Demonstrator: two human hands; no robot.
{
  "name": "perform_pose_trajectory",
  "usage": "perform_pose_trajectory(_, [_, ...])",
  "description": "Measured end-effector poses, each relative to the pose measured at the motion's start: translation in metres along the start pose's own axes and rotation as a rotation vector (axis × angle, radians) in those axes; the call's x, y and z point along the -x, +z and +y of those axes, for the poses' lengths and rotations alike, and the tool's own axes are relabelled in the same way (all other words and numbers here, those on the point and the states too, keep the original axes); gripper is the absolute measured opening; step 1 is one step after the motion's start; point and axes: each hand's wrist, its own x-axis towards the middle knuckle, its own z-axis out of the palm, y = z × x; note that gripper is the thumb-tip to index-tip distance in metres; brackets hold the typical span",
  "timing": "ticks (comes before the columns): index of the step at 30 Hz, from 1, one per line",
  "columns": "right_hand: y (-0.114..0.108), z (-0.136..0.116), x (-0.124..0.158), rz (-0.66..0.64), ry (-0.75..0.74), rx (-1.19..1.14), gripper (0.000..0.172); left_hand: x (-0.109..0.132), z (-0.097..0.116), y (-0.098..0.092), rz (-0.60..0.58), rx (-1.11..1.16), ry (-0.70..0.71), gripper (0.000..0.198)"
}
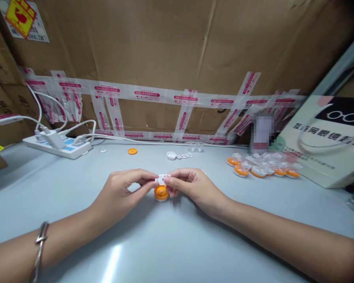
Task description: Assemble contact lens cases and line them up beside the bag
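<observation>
Between my two hands is a small white plastic piece with cut-outs, its exact kind too small to make out. My left hand pinches its left end with thumb and forefinger. On the other end, the thumb and fingers of my right hand are closed. Just below the piece, a round orange cup-like part with a white base sits on the table, close to my right fingertips. Whether those fingers touch it I cannot tell.
Behind lie an orange ring, a white round dish and small white pieces. Several orange and white round items with clear tops cluster at right, beside a paper bag. A power strip stands left; a large carton backs the table.
</observation>
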Motion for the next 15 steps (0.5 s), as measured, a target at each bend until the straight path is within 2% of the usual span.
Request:
perform_pose_trajectory(2, [-0.017,-0.004,-0.009,0.081,-0.126,0.170,0.036,0.000,0.001,-0.001,0.002,0.002,-0.045,0.013])
perform_pose_trajectory(4, [-0.044,-0.006,-0.022,0.262,-0.326,0.415,0.033,-0.001,0.001,-0.001,0.006,0.003,-0.090,0.014])
perform_pose_trajectory(6, [-0.073,-0.003,-0.036,0.408,-0.403,0.763,0.026,-0.002,0.001,-0.002,0.003,0.006,-0.115,0.016])
perform_pose_trajectory(7, [-0.086,0.000,-0.042,0.415,-0.388,0.959,0.024,-0.003,0.000,-0.002,0.000,0.008,-0.121,0.016])
perform_pose_trajectory(10, [-0.112,0.014,-0.054,0.374,-0.342,1.096,0.022,-0.003,-0.001,-0.002,-0.014,0.022,-0.110,0.016])
perform_pose_trajectory(15, [-0.115,0.024,-0.056,0.291,-0.310,1.190,0.022,-0.003,-0.003,-0.002,-0.033,0.024,-0.100,0.015])
